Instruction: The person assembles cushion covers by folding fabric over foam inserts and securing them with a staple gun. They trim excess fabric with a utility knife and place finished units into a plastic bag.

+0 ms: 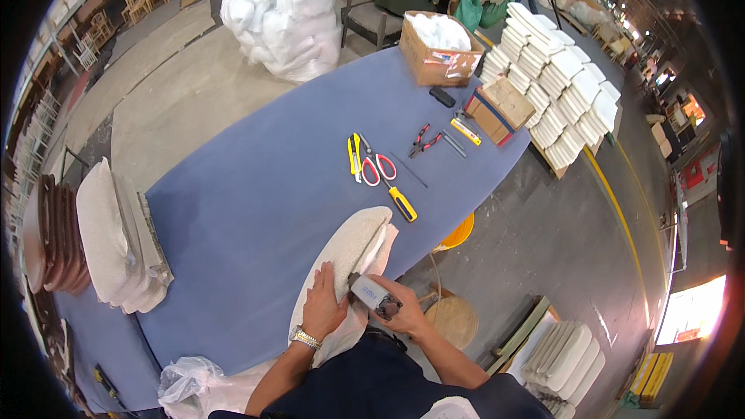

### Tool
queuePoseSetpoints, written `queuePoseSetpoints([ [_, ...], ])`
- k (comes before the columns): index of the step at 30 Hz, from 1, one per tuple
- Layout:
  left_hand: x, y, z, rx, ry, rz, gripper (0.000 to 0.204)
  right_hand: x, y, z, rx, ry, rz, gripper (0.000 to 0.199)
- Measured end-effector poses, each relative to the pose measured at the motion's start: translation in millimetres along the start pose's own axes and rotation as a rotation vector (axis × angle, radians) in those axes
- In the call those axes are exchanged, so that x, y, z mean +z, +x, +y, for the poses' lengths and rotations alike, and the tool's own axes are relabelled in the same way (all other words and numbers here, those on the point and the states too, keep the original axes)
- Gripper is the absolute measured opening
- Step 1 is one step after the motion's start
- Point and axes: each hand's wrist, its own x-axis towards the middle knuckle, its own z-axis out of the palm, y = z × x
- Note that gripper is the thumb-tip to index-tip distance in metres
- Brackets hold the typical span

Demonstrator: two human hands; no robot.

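Evidently, closest in, the left hand [324, 302] lies flat on the cream pad [341, 244], fingers extended, pressing on it without gripping. Just to its right, the right hand [405, 310] is closed round a grey stapler-like tool [372, 292], whose nose touches the pad's right side or comes very near it; I cannot tell which. The pad lies at the near edge of the blue table [233, 209], right before the person's body, its rounded end pointing away and pale cloth [388, 252] showing along its right side.

The step in hand seems to be fastening cover to pad along that side; the next move would call for the left hand to hold everything steady while the nose is set squarely on the edge.

Beyond lie a screwdriver [403, 204], then scissors [378, 161] with a yellow knife [355, 157] beside them, then pliers [424, 142]. A carton [431, 62] stands at the far end, with stacked white pads [559, 77] to its right.
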Motion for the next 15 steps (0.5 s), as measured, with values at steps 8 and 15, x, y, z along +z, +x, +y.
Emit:
queuePoseSetpoints([
  [8,-6,-2,1,-0.016,0.003,-0.028,0.09,1,-3,-2,-0.004,0.021,-0.019,0.072],
  [15,3,2,-16,0.052,0.023,-0.035,0.088,-4,-3,5,-0.005,-0.027,-0.018,0.074],
])
